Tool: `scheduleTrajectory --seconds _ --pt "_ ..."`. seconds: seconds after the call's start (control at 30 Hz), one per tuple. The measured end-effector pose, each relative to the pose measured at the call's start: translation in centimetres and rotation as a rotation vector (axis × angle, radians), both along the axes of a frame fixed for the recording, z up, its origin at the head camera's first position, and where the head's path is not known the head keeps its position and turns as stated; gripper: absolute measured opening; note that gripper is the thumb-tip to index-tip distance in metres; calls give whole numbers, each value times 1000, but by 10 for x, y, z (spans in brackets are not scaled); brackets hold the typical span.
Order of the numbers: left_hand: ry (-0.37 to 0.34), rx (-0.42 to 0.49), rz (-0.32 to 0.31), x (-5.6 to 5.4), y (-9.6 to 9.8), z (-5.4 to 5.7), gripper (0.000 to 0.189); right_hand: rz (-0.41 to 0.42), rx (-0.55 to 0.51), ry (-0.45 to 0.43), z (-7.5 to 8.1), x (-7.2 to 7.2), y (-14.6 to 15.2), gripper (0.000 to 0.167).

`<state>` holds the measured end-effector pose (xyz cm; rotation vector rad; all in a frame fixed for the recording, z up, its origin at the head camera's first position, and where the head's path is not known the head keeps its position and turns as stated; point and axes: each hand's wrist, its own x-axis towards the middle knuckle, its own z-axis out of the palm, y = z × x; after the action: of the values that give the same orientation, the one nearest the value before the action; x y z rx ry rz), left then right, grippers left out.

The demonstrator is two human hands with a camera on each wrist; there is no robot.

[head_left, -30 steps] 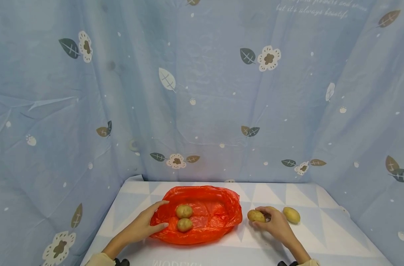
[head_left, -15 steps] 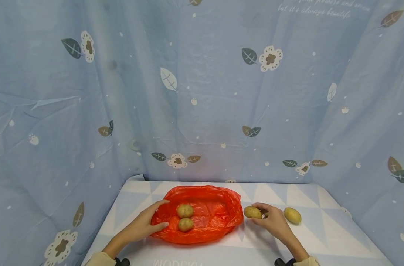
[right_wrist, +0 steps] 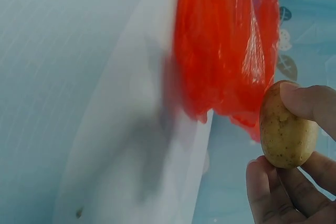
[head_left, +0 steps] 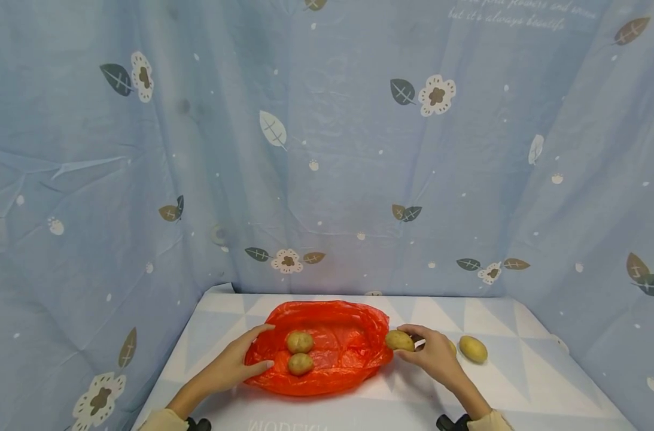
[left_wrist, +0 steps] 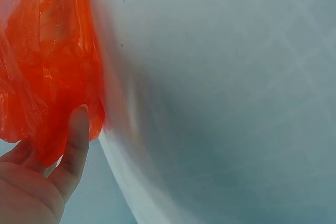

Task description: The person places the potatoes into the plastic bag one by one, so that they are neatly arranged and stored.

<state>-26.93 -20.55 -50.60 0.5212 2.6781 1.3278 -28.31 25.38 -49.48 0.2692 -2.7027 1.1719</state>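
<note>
A red plastic bag (head_left: 353,383) lies spread open on the table, its rim standing in an oval. Two potatoes sit inside, a farther potato (head_left: 300,342) and a nearer potato (head_left: 300,364). My left hand (head_left: 232,362) holds the bag's left end, thumb on the near side and fingers on the far side. At the bag's right rim, my right hand (head_left: 431,356) pinches another potato (right_wrist: 287,129) between thumb and fingertips; it overlaps the rim in the head view.
To the right of my right hand lies a yellowish potato (head_left: 473,349). Another potato (head_left: 453,348) shows only in part behind that hand. The table (head_left: 520,383) has a patterned cover, and a blue flowered curtain (head_left: 348,179) hangs around its back and sides.
My right hand has carried its potato leftward, from beside the other potatoes to the bag's right rim. The left hand and the potatoes in the bag have stayed put.
</note>
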Motion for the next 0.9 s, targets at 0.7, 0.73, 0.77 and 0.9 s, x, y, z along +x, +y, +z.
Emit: scheduleTrajectory --seconds 0.7,0.73,0.77,0.9 --pt "-1 -8 8 1 4 4 73 97 -36 43 4 -6 -26 49" --pt "-4 -9 9 1 4 4 73 98 -37 40 4 -6 -27 48" --pt "-6 -10 11 1 5 4 73 101 -37 41 5 -6 -28 48" --pt "-7 -13 15 1 5 4 73 108 -48 38 5 -7 -33 47"
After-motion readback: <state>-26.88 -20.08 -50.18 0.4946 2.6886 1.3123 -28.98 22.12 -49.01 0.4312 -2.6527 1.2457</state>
